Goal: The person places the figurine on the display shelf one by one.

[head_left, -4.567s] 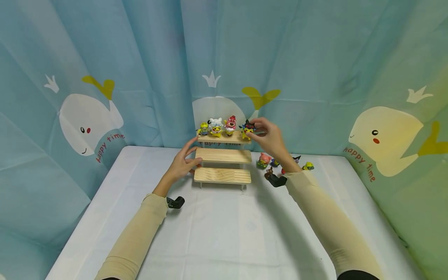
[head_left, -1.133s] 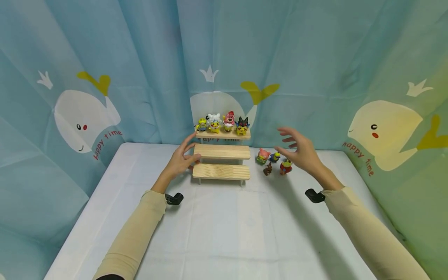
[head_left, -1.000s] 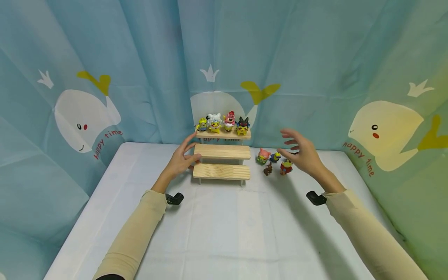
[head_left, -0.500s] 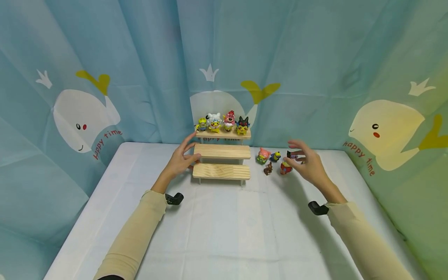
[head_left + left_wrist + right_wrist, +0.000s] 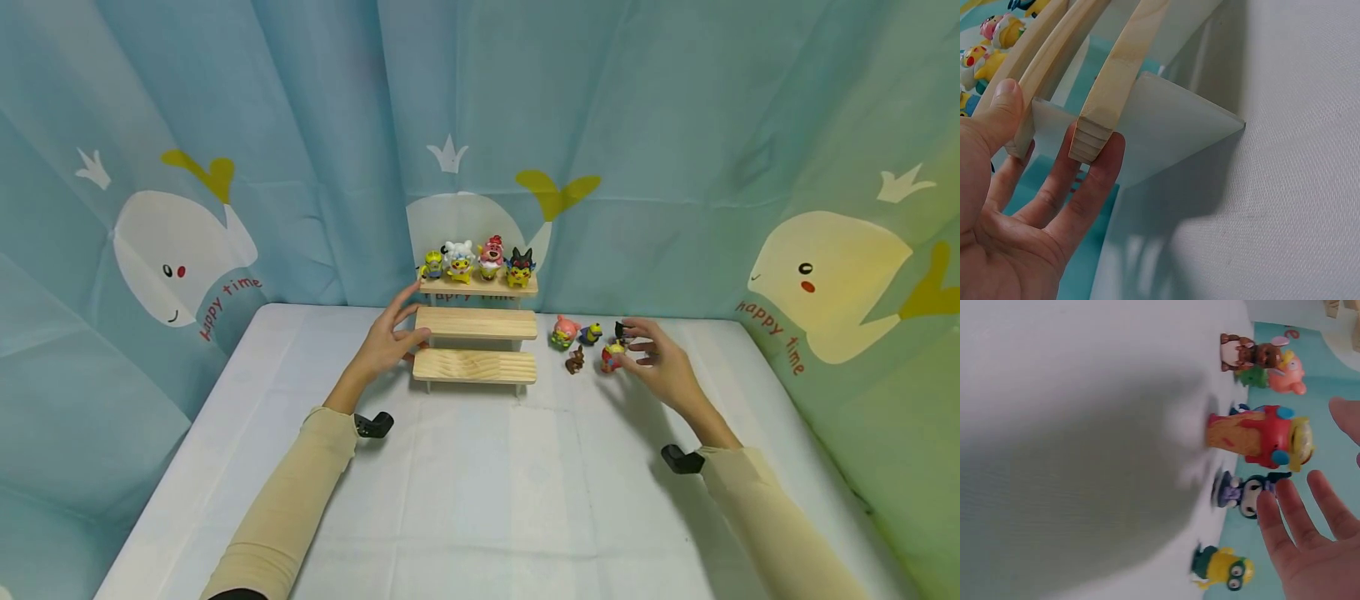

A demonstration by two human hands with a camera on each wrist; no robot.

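Observation:
A three-step wooden display stand (image 5: pixel 476 323) stands at the back of the white table. My left hand (image 5: pixel 386 343) holds its left end, thumb beside the middle plank and fingertips at the plank ends, as the left wrist view shows. Several figurines stand in a row on the top step, among them a black-eared yellow one (image 5: pixel 519 268). My right hand (image 5: pixel 663 362) is at the loose figurines to the right, fingers spread around nothing. Closest to its thumb and fingertips are a red-clothed figurine (image 5: pixel 1266 436) with a yellowish head and a black-and-purple figurine (image 5: pixel 1250 492).
Beside the stand are a pink figurine (image 5: pixel 565 332), a small blue-and-yellow one (image 5: pixel 590 335) and a brown long-eared one (image 5: pixel 575 360). A yellow goggled figurine (image 5: pixel 1229 567) shows in the right wrist view. A blue whale-print curtain (image 5: pixel 652 167) hangs behind.
My right hand has let go of the black-eared figurine on the top step, moved right, then come down toward the loose figurines. The left hand has stayed at the stand.

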